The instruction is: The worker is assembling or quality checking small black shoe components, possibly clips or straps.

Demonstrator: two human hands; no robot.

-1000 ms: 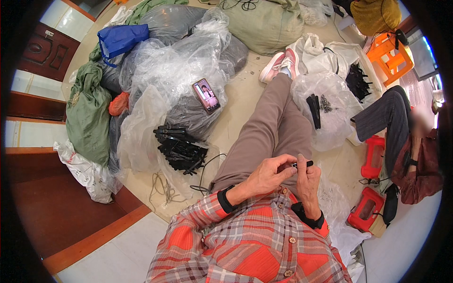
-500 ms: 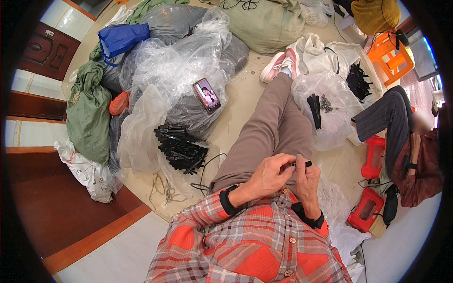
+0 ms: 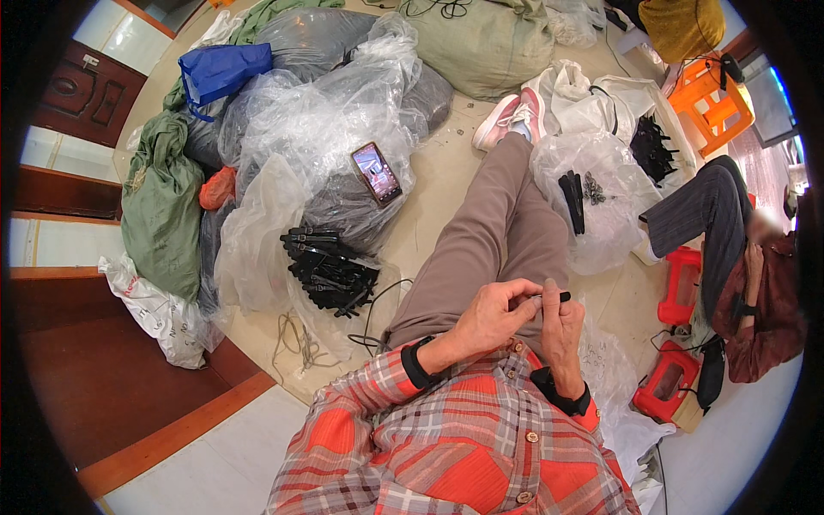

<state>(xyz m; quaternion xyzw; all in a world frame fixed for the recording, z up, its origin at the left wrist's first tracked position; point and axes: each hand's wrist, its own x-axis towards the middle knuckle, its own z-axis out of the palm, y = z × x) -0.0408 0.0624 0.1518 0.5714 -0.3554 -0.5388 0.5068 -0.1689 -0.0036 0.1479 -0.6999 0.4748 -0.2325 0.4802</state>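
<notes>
Above my lap, my left hand and my right hand meet with fingertips pinched together. Both grip a small black strap, whose end sticks out past my right fingers; the rest of it is mostly hidden by the fingers. To the left on the floor lies a pile of black straps with small metal buckles, on clear plastic. Beyond my right knee, a clear plastic bag carries a bundle of black strips and a small heap of dark metal bits.
A lit phone rests on large plastic-wrapped bundles ahead. Green sacks and a blue bag stand left. At right are another person's leg, red plastic frames, an orange stool and more black strips.
My hands stay almost in place, with only slight finger shifts around the black strap. The phone's picture has changed. The other person at right has moved slightly.
</notes>
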